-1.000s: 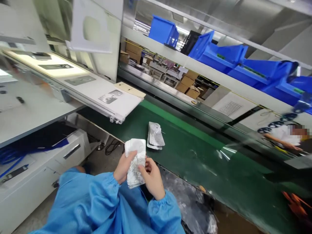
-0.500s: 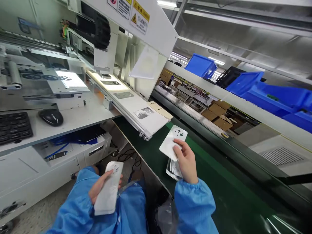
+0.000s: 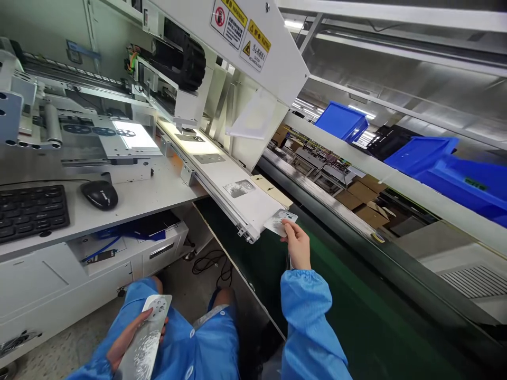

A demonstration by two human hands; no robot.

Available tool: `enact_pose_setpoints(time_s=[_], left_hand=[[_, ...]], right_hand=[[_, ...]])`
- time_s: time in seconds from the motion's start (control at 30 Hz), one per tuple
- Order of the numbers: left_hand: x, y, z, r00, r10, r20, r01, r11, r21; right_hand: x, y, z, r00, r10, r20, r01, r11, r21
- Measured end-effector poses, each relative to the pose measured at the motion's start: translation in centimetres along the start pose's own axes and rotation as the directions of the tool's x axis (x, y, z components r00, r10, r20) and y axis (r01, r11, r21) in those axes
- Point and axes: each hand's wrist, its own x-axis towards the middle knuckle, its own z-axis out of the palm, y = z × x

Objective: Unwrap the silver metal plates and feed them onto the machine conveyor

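Between the thumb and fingers of my right hand [image 3: 297, 240] is a thin silvery phone back panel [image 3: 276, 221] with several round holes at one end. It lies at the front end of the white conveyor belt [image 3: 259, 205]; whether it rests on the belt I cannot tell. Low in front of my body, my left hand [image 3: 129, 338] is closed around another silvery back panel [image 3: 143, 343], or a stack of them, holes uppermost. Further up the belt lie a patterned panel [image 3: 240, 188], a grey panel [image 3: 209, 159] and one under the lit machine head [image 3: 189, 138].
A green belt surface [image 3: 336, 295] runs below and right of the white conveyor. On the left bench are a black mouse [image 3: 100, 195] and a keyboard [image 3: 34, 211]. Blue bins [image 3: 343, 121] sit on the right shelf. Cables [image 3: 214, 264] lie on the floor.
My right hand has moved its panel up to the white conveyor's end and tilted it flatter. My left hand has shifted down and left with its panel. The whole view has turned somewhat left.
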Motion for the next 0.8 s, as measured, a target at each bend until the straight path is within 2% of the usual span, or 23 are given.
enact_pose_setpoints(time_s=[0.13, 0.23, 0.33, 0.4, 0.47, 0.57, 0.8], left_hand=[[0.3, -0.1, -0.1, 1.0, -0.023, 0.009, 0.023, 0.999, 0.036], [0.1, -0.2, -0.4, 1.0, -0.023, -0.005, 0.023, 0.998, 0.061], [-0.3, -0.2, -0.3, 1.0, -0.019, -0.002, 0.019, 0.997, 0.073], [-0.6, -0.1, 0.0, 1.0, -0.021, 0.002, 0.02, 0.997, 0.07], [-0.8, -0.1, 0.3, 1.0, -0.019, -0.004, 0.019, 0.997, 0.08], [-0.8, -0.1, 0.7, 1.0, 0.014, -0.018, -0.012, 0.996, 0.087], [-0.4, -0.4, 0.9, 0.995, 0.053, -0.088, -0.048, 0.997, 0.057]], right_hand=[[1.2, 0.1, 1.8, 0.997, -0.041, 0.061, 0.051, 0.986, -0.158], [1.8, -0.2, 2.5, 0.99, -0.091, 0.104, 0.124, 0.92, -0.373], [2.3, -0.3, 2.6, 0.982, -0.151, 0.109, 0.186, 0.852, -0.489], [2.6, -0.1, 2.5, 0.963, -0.255, 0.086, 0.262, 0.813, -0.52], [3.0, 0.4, 2.7, 0.937, -0.331, 0.116, 0.339, 0.774, -0.535], [3.5, 1.2, 3.3, 0.929, -0.313, 0.197, 0.37, 0.762, -0.531], [4.9, 1.1, 5.1, 0.938, -0.274, 0.214, 0.347, 0.758, -0.552]])
